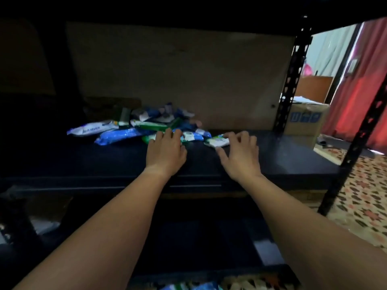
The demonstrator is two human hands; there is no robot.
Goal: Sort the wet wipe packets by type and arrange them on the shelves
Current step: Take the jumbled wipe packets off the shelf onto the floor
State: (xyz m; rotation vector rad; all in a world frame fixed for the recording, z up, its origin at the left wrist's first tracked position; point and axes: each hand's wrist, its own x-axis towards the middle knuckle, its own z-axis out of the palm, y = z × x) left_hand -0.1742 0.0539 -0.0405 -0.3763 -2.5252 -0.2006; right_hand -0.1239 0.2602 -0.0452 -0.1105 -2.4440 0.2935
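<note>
A heap of wet wipe packets (pixel 144 126), blue, green and white, is seen on a dark shelf (pixel 272 160); their lettering is too blurred to read. The left hand (pixel 165 151) is laid flat on the heap. The right hand (pixel 240 153), fingers spread, touches a separate white-green packet (pixel 216 141). A printed cardboard box (pixel 305 120) stands behind the rack post (pixel 291 80).

Looks like a room in someone's home used for storage: black slotted metal shelving rack (pixel 293 76), red curtain (pixel 356 91), patterned tile floor (pixel 364 197), taped brown cardboard box (pixel 303 120) sitting nearby.
</note>
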